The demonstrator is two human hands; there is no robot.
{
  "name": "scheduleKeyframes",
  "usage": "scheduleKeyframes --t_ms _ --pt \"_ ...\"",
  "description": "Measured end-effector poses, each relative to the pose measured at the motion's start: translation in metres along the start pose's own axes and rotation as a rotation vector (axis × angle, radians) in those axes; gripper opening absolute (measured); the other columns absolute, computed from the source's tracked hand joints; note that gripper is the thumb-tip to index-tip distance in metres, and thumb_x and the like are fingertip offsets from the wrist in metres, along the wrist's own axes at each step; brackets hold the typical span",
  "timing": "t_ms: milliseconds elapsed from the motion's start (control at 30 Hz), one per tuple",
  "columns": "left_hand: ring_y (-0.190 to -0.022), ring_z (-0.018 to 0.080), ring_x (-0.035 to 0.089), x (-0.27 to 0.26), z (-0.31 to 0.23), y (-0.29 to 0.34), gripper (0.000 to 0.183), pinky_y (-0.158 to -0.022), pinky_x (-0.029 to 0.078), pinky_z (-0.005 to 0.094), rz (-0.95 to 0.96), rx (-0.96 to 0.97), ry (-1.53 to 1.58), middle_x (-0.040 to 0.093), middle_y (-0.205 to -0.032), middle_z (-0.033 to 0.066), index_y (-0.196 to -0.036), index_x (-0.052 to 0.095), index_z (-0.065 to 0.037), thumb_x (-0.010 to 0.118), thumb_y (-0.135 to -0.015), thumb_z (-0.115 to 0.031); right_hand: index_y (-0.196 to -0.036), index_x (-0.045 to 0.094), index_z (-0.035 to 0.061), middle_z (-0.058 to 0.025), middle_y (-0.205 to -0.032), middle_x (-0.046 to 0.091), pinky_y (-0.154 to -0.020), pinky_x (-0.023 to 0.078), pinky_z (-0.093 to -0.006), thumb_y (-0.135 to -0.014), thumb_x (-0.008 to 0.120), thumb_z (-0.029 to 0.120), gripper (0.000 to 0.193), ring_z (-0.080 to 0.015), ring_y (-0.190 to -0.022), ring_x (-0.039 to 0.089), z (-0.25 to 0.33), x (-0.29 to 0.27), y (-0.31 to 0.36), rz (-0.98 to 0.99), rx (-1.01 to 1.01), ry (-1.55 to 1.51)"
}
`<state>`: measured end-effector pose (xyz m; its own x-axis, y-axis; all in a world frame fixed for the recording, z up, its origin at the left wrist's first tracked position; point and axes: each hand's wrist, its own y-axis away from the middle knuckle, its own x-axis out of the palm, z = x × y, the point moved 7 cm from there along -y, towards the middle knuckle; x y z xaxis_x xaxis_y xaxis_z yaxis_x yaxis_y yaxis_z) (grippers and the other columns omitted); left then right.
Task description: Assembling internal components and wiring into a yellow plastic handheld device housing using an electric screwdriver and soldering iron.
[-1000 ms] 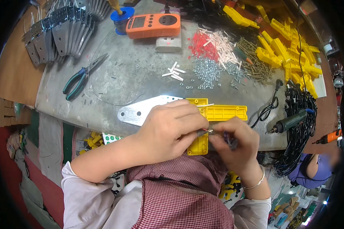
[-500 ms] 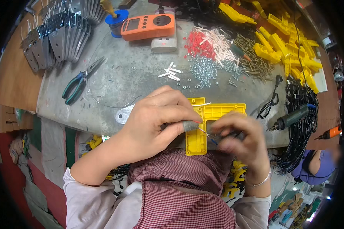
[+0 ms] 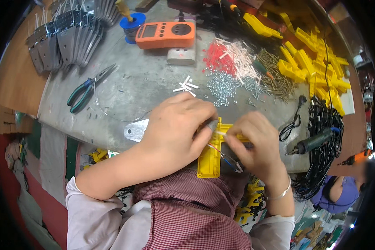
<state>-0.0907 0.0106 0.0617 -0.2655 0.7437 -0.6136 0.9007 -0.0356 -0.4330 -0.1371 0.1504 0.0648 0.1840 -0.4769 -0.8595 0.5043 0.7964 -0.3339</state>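
Observation:
A yellow plastic housing (image 3: pixel 209 164) lies at the near edge of the table, partly under both hands. My left hand (image 3: pixel 177 129) is closed over its upper part, thumb and forefinger pinched on a thin white tube (image 3: pixel 219 133). The fingers of my right hand (image 3: pixel 256 141) close at the tube's other end; their exact hold is blurred. Below the fingers, thin red, white and blue wires (image 3: pixel 226 158) curve across the housing toward my right palm. A flat metal plate (image 3: pixel 135 130) with a hole sticks out left from under my left hand.
Pliers (image 3: pixel 87 88) lie at left, below stacked metal plates (image 3: pixel 71 39). An orange meter (image 3: pixel 166 35) and a wire spool (image 3: pixel 132 26) stand behind. Loose tubes, nuts (image 3: pixel 222 86) and screws (image 3: pixel 275 71) lie beyond my hands. A screwdriver (image 3: pixel 310 141), black cables and yellow housings (image 3: pixel 306 62) are at right.
My right hand has come up to the white tube beside my left fingertips. The housing sits slightly lower in view, and the coloured wires now hang in a loop below the fingers.

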Motion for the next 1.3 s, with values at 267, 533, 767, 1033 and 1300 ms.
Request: scheduleKeyframes --t_ms 267,533,767,1033,1300 --pt "-0.075 0.0306 0.06 0.012 0.008 0.001 0.016 -0.067 0.048 0.0375 0.128 -0.104 0.057 0.061 -0.079 0.0132 -0.09 0.063 -0.001 0.062 -0.075 -0.005 -0.09 0.068 0.0071 -0.0071 -0.081 0.059 -0.058 0.05 -0.0335 -0.072 0.072 0.004 0.018 -0.0247 -0.068 0.06 0.015 -0.01 0.002 -0.178 -0.08 0.023" --pt "-0.079 0.0286 0.06 0.01 0.003 0.003 0.016 -0.071 0.048 0.0357 0.132 -0.124 0.141 0.064 -0.081 0.0118 -0.091 0.064 -0.001 0.062 -0.075 -0.003 -0.085 0.065 0.0047 -0.0085 -0.078 0.056 -0.055 0.048 -0.0334 -0.074 0.07 0.006 0.012 -0.0244 -0.065 0.059 0.009 -0.009 0.002 -0.18 -0.04 -0.034" --pt "-0.081 0.0273 0.06 0.013 0.003 0.006 0.024 -0.072 0.049 0.0357 0.071 0.034 0.201 0.065 -0.083 0.0085 -0.088 0.066 -0.002 0.07 -0.065 0.004 -0.081 0.057 0.0032 -0.0106 -0.076 0.052 -0.055 0.047 -0.0357 -0.081 0.064 0.005 0.007 -0.0274 -0.063 0.057 0.008 0.0 0.0 -0.091 0.077 -0.14" --pt "-0.082 0.0284 0.058 0.006 -0.008 0.008 0.024 -0.074 0.048 0.037 0.011 0.139 0.05 0.062 -0.081 0.0077 -0.085 0.065 -0.003 0.071 -0.062 0.002 -0.079 0.054 -0.0004 -0.0113 -0.073 0.051 -0.053 0.041 -0.0323 -0.084 0.061 0.005 0.01 -0.0251 -0.058 0.051 -0.002 0.001 0.008 -0.03 0.264 -0.391" --pt "-0.087 0.0278 0.057 0.006 -0.005 0.009 0.022 -0.077 0.047 0.0369 0.006 0.079 0.125 0.062 -0.084 0.0081 -0.085 0.066 -0.004 0.068 -0.064 0.003 -0.084 0.065 0.0134 0.0006 -0.09 0.057 -0.066 0.046 -0.0327 -0.062 0.08 0.009 0.028 -0.0204 -0.077 0.055 0.054 -0.013 0.043 -0.26 -0.032 0.211"
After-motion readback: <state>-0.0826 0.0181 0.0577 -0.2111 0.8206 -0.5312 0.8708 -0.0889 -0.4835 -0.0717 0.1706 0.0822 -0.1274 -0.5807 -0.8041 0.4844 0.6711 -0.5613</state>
